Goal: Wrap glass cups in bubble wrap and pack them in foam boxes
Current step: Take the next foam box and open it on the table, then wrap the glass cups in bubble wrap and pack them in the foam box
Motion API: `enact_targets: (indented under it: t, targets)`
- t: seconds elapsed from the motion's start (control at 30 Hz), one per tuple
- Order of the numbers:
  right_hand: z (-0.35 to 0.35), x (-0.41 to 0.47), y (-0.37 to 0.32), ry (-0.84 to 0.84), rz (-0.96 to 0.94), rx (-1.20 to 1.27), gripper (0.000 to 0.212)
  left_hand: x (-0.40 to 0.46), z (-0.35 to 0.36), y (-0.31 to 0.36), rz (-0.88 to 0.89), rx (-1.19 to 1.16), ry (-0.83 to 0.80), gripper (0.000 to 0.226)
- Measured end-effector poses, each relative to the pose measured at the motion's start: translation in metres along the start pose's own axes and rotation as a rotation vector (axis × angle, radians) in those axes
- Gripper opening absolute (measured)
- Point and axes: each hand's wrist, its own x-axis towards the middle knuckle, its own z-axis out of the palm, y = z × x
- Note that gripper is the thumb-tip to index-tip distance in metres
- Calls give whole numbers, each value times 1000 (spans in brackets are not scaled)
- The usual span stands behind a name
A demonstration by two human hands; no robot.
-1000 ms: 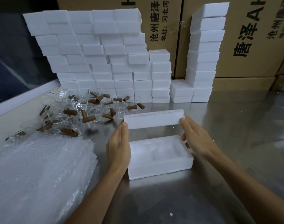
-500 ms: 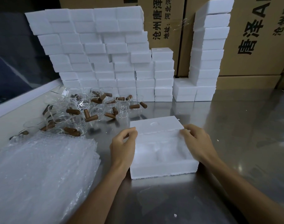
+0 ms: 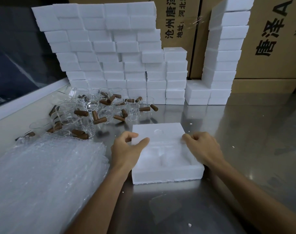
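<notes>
An open white foam box (image 3: 167, 173) lies on the steel table in front of me, its moulded hollow facing up. Its foam lid (image 3: 158, 132) lies flat just behind it, touching the box's far edge. My left hand (image 3: 127, 149) pinches the lid's near left corner between thumb and fingers. My right hand (image 3: 202, 147) has curled fingers on the lid's near right corner. A heap of glass cups with brown wooden handles (image 3: 86, 114) sits at the left rear. A stack of bubble wrap sheets (image 3: 42, 174) lies at the near left.
A wall of stacked foam boxes (image 3: 110, 56) stands behind the cups, and a tall foam column (image 3: 224, 48) rises at the right rear. Cardboard cartons (image 3: 270, 39) line the back. Bare steel table (image 3: 253, 141) stretches to the right.
The lid, held upright above the box a second ago, has been tipped back and laid flat behind the box. Both hands came down with it and stay on its near corners.
</notes>
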Motion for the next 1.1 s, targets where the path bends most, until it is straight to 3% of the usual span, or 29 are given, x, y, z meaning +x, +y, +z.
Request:
enact_targets:
  t: [0.1, 0.2, 0.5, 0.8, 0.93, 1.1]
  targets:
    - [-3, 13, -4, -53, 27, -39, 39, 2, 0, -1, -6, -19, -22, 30]
    - [-5, 36, -11, -85, 36, 5, 48, 2, 0, -1, -5, -25, -40, 31]
    - [62, 123, -76, -113, -119, -147, 44, 5, 2, -7, -7, -115, -45, 31]
    - [108, 162, -102, -72, -143, -257, 35, 7, 6, -11, 4, -124, -47, 33]
    - [112, 169, -98, -13, -105, -252, 20, 7, 7, -11, 11, -104, -51, 33]
    - [103, 166, -99, 43, -121, -204, 20, 8, 5, -12, 24, -83, -29, 32]
